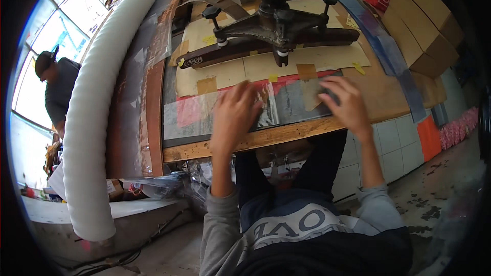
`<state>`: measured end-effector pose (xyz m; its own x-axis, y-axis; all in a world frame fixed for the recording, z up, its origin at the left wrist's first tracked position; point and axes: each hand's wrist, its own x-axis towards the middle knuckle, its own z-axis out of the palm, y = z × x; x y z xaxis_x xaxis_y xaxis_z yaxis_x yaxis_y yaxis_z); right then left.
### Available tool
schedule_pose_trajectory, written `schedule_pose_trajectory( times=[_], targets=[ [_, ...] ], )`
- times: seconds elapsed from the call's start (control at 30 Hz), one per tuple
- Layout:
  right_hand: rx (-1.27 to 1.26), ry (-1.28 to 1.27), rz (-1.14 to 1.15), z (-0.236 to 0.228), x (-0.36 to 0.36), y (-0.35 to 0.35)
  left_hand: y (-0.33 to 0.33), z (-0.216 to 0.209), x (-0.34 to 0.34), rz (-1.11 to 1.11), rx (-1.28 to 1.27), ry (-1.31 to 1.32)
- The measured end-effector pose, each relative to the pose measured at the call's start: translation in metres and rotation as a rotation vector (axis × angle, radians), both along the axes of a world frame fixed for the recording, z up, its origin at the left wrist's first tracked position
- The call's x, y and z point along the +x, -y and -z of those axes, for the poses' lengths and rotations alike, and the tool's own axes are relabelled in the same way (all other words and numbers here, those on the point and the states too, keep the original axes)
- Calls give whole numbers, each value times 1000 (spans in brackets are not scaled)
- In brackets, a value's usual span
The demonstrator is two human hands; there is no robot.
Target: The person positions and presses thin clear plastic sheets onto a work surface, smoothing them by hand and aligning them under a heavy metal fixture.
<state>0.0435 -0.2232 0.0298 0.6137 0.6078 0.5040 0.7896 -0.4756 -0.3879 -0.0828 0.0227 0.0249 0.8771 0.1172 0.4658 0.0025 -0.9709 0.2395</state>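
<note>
Film (269,105), clear and creased, is seen lying over a grey strip (296,106) along the near side of the bench (381,103), just behind its bare wooden front edge (291,134). The film is flanked by the 2 bare hands. The left hand (232,115) is laid over the left part of the strip, with its fingers bent toward the film; whether the film is gripped by them cannot be told, since their tips are partly hidden. The right hand (349,102) is held by the right end of the strip, its thumb and index finger parted, and nothing is seen clasped between them. Whether the strip is touched by that hand cannot be made out.

Behind the strip, a red band (289,81) is bordered by a beige panel (220,75), on which 2 brown tape pieces (207,85) and a small yellow tab (273,77) are stuck at the near edge. Above the panel, a dark bar (337,37) is set crosswise beneath a black metal frame (281,23).

At the left, a long white roll (94,117) is placed beside the bench, and beyond it a person in a dark top (66,79) is seen. At the right, a blue plastic strip (386,51) is draped over the bench edge near a cardboard box (419,25).
</note>
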Motion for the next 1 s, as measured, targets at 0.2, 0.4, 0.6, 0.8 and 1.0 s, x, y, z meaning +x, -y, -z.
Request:
schedule_pose_trajectory(
  times=[0.2, 0.4, 0.6, 0.8, 1.0],
  targets=[
    [-77, 70, 4, 24, -15, -88, 34, 20, 38, -87, 64, 30],
    [-126, 93, 54, 26, -22, -88, 32, 17, 38, -78, 126, 9],
    [-95, 114, 60, 28, -24, -91, 34, 18, 38, -99, 194, 30],
    [-84, 208, 65, 27, -23, -92, 37, 19, 39, -96, 287, 64],
    [-116, 246, 42, 33, -22, -88, 37, 16, 38, -40, 297, 18]
  ],
)
